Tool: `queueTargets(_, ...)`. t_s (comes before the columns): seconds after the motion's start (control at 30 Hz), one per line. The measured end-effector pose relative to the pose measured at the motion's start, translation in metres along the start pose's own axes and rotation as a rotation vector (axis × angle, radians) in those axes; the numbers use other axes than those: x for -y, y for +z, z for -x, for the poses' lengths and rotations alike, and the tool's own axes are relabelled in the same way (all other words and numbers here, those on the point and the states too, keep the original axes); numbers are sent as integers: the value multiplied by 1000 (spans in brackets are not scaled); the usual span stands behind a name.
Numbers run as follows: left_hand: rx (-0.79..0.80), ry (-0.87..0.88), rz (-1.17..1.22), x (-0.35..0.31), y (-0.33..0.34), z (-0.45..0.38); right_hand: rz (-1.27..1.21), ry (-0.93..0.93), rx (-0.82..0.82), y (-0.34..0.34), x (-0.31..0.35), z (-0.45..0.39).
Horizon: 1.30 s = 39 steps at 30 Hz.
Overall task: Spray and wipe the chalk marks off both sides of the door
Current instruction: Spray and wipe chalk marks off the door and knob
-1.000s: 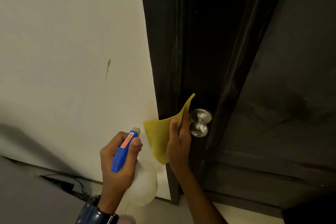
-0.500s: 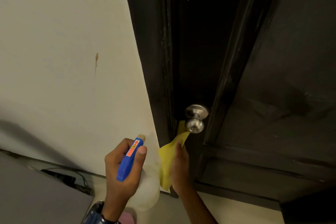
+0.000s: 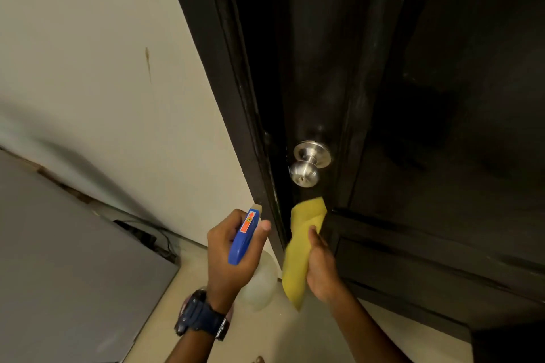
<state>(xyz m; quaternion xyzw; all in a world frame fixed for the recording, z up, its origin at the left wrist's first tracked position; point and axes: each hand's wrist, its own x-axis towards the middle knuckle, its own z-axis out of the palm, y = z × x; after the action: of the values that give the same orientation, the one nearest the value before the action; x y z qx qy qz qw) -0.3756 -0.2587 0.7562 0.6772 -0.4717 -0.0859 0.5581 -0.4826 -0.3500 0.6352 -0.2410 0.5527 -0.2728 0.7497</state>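
A dark, almost black panelled wooden door (image 3: pixel 442 127) fills the right half of the frame, its top and right side cut off; the surface is so dim that any chalk marks on it are hard to make out. A round brushed-metal doorknob (image 3: pixel 305 172) sits near the centre, beside the dark door frame (image 3: pixel 212 53).

At lower centre the left hand (image 3: pixel 228 256) has its grip curled round a spray bottle with a blue trigger head and a cloudy white plastic body (image 3: pixel 244 240) — the thumb lies over the top, and most of the body is hidden behind the hand. A dark wristwatch (image 3: pixel 199 317) circles that wrist.

Just to its right, the right hand (image 3: pixel 323 268) grips a folded yellow cloth (image 3: pixel 298 250), fingers wrapped round its middle; the upper end of the cloth lies just below the knob against the door, though actual contact cannot be told, and the lower end hangs free.

A cream wall (image 3: pixel 88 53) with a brown streak occupies the upper left, and a grey panel (image 3: pixel 59 274) the lower left — its nature is unclear.
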Motion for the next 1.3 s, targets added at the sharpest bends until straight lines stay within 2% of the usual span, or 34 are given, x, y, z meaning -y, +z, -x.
queueTargets(0.07, -26, -51, -17, 6, 15, 11, -6, 66, 2, -29, -3, 21)
queueTargets(0.2, -64, -125, -23, 13, 36, 28, 23, 66, 121, -61, -5, 35)
queueTargets(0.37, -82, -138, -16, 12, 50, 35, 59, -28, 167, -71, 6, 36)
queueTargets(0.73, -123, -251, -36, 41, 60, 46, -5, -11, 198, -78, 13, 36)
queueTargets(0.87, -119, -223, -63, 39, 47, 47, 41, -16, 178, -58, 13, 45)
queueTargets(0.97, -130, -151, -50, 31, 23, 43, 175, -212, 198, -19, 24, 72)
queueTargets(1.1, -150, -99, -52, 25, -10, 28, 155, -756, 204, 70, 63, 111)
queueTargets(1.2, -101, -51, -57, 36, -38, 13, 286, -1135, -11, 137, 78, 92)
queueTargets(1.23, -78, -34, -51, 39, -47, 7, 307, -1212, -100, 153, 76, 77)
queueTargets(1.3, -29, -2, -28, 46, -63, -2, 288, -1226, -211, 168, 57, 47)
